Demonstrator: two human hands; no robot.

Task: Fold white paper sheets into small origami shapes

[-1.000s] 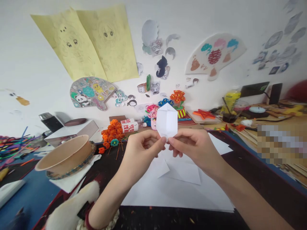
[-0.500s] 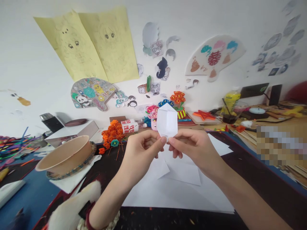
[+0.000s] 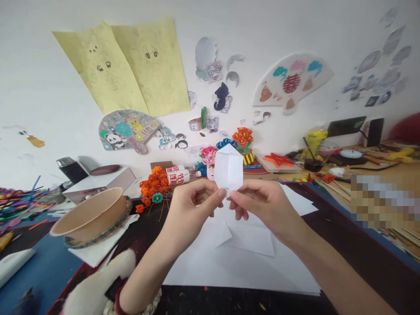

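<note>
A small folded white paper [image 3: 229, 168] is held upright in front of me, pointed at its top, with crease lines across its face. Its lower left corner is pinched between the thumb and fingers of my left hand [image 3: 200, 199]. My right hand [image 3: 259, 197] grips the lower right corner the same way, and the two thumb tips are close together. Beneath my hands, white paper sheets [image 3: 236, 269] lie on the black mat [image 3: 197, 302], with smaller loose pieces [image 3: 252, 238] on top of them.
To the left, a round tan container [image 3: 88, 214] rests tilted on white paper. Orange fuzzy flowers [image 3: 154, 183] and white bottles [image 3: 179, 175] lie behind my left hand. A cup of dark liquid [image 3: 311, 162] stands back right, near an orange star shape [image 3: 279, 160]. Drawings [image 3: 157, 70] hang on the wall.
The view has tilted up slightly, so the wall and table sit a little lower. Both hands keep their pinch on the folded paper, which hardly moves.
</note>
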